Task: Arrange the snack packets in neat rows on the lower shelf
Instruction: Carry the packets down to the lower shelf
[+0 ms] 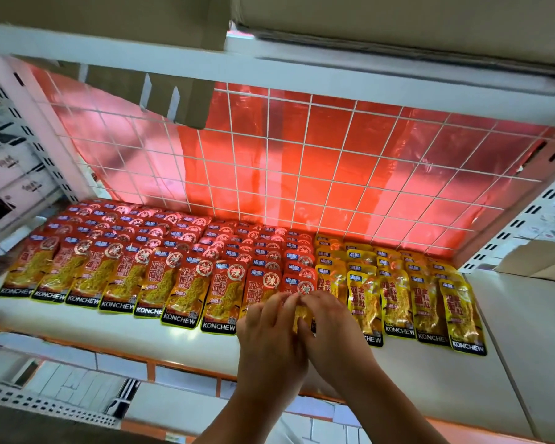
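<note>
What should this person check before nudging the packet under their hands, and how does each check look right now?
1. Hands on target: ok; the left hand and right hand both touch the front red packet.
2. Firmness of grip: cannot tell; the hands hide it.
3. Packet's lower edge level with its neighbours: cannot tell; it is covered.
4. Neatness of red rows on the left: ok, they overlap evenly.
5. Neatness of yellow rows on the right: ok.
6. Bare shelf in front to work on: ok.
</note>
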Demonstrator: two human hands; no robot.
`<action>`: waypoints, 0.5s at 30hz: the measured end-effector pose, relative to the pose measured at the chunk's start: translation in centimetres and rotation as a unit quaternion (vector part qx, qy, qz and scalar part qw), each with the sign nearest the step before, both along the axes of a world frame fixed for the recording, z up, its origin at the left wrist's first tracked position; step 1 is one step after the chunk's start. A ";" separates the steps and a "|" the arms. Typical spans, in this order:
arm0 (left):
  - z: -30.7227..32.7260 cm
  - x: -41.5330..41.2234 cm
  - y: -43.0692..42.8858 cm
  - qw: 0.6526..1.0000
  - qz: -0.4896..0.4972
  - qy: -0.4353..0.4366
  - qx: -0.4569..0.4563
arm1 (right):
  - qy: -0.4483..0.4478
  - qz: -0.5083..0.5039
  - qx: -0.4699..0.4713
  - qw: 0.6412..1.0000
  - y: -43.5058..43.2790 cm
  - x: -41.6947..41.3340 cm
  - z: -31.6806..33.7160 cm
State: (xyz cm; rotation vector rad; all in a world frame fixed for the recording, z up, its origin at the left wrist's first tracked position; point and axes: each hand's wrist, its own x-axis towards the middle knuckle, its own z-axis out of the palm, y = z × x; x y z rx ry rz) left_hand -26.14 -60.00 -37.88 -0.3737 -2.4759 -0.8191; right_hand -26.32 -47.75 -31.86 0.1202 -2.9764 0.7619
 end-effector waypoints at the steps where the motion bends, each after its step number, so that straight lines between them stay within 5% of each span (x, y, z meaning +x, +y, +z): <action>1: 0.0 -0.2 0.0 1.000 0.001 -0.008 0.010 | 0.003 -0.002 0.005 1.000 -0.2 -0.2 0.1; 9: 1.9 -1.6 -1.2 0.995 -0.057 -0.038 0.068 | 0.037 -0.059 0.045 0.997 -1.5 -1.4 3.7; 15: 6.0 -3.9 -2.6 0.995 -0.088 -0.051 0.025 | 0.054 -0.090 0.063 0.993 -0.7 -1.7 7.4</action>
